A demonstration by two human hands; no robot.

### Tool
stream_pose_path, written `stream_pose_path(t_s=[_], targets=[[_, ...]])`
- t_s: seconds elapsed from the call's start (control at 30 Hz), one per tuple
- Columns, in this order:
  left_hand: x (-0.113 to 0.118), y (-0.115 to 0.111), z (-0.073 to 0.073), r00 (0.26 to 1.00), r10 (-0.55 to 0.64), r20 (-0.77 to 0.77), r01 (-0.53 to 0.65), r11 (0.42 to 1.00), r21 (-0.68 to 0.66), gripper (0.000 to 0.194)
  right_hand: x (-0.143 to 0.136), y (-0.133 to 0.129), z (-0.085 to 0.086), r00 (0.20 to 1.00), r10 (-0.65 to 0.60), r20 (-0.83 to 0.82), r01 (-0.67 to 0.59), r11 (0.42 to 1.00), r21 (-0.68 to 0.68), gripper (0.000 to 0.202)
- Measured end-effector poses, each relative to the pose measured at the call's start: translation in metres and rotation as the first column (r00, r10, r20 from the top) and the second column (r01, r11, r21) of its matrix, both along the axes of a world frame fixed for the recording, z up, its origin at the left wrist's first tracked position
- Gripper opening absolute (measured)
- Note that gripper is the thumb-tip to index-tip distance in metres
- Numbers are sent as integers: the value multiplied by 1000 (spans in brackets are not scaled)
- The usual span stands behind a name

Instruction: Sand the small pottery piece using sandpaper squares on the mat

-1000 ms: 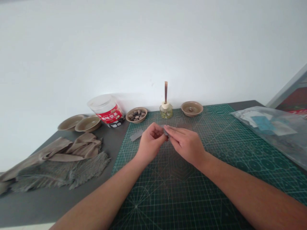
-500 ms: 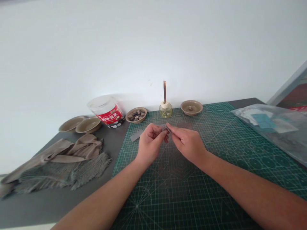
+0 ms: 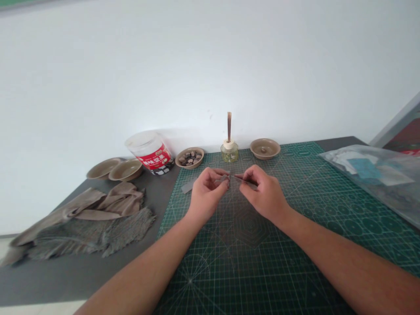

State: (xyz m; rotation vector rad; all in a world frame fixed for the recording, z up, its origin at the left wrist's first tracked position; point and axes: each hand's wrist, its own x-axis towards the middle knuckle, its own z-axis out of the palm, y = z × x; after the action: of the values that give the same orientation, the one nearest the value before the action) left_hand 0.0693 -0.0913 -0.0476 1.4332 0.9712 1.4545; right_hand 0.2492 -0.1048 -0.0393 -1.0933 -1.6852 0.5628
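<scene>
Both hands are raised over the green cutting mat [image 3: 249, 271], close together near its middle. My left hand [image 3: 208, 190] pinches a thin grey strip [image 3: 188, 187], whose flat end sticks out to the left behind the knuckles. Between thumb and fingers of my right hand [image 3: 262, 190] is a thin, see-through grey piece [image 3: 241, 179] that points toward the left fingertips. Whether this piece and the strip are joined cannot be made out. The fingertips of the two hands are a small gap apart.
Along the wall stand a bowl of stones [image 3: 189, 158], a reed diffuser [image 3: 229, 151], a bowl with a small item [image 3: 265, 148] and a clear tub with a red label [image 3: 154, 155]. Two bowls [image 3: 126, 169] and a cloth [image 3: 95, 218] lie left, a plastic bag [image 3: 377, 173] right.
My right hand has drawn slightly right, away from the left fingertips, and the thin piece now shows in its grip. The whole view has shifted a little.
</scene>
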Motion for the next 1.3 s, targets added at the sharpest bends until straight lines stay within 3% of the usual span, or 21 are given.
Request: stream_pose_path(t_s=[0.17, 0.33, 0.5, 0.7, 0.97, 1.2, 1.3], targets=[[0, 1, -5, 991, -99, -94, 93, 993, -70, 19, 4, 7, -3, 983, 80, -166, -97, 991, -96, 21], [0, 1, -7, 987, -120, -105, 107, 986, -125, 15, 6, 13, -7, 983, 101, -154, -120, 985, -120, 5], [2, 3, -6, 992, -116, -52, 106, 980, -167, 17, 6, 11, -4, 973, 136, -187, -159, 981, -114, 7], [-1, 4, -4, 975, -221, -6, 218, 966, -135, 22, 9, 9, -1, 976, 208, -64, -212, 975, -63, 9], [-7, 8, -4, 985, -174, 1, 171, 967, -190, 29, 13, 9, 2, 974, 205, 92, -208, 978, 28, 12], [-7, 7, -7, 983, -183, 30, 185, 958, -218, 28, 15, 10, 0, 971, 225, 76, -229, 972, 51, 19], [-6, 8, -8, 983, -183, 29, 184, 951, -248, 32, 14, 11, -2, 969, 238, 62, -237, 971, -20, 15]])
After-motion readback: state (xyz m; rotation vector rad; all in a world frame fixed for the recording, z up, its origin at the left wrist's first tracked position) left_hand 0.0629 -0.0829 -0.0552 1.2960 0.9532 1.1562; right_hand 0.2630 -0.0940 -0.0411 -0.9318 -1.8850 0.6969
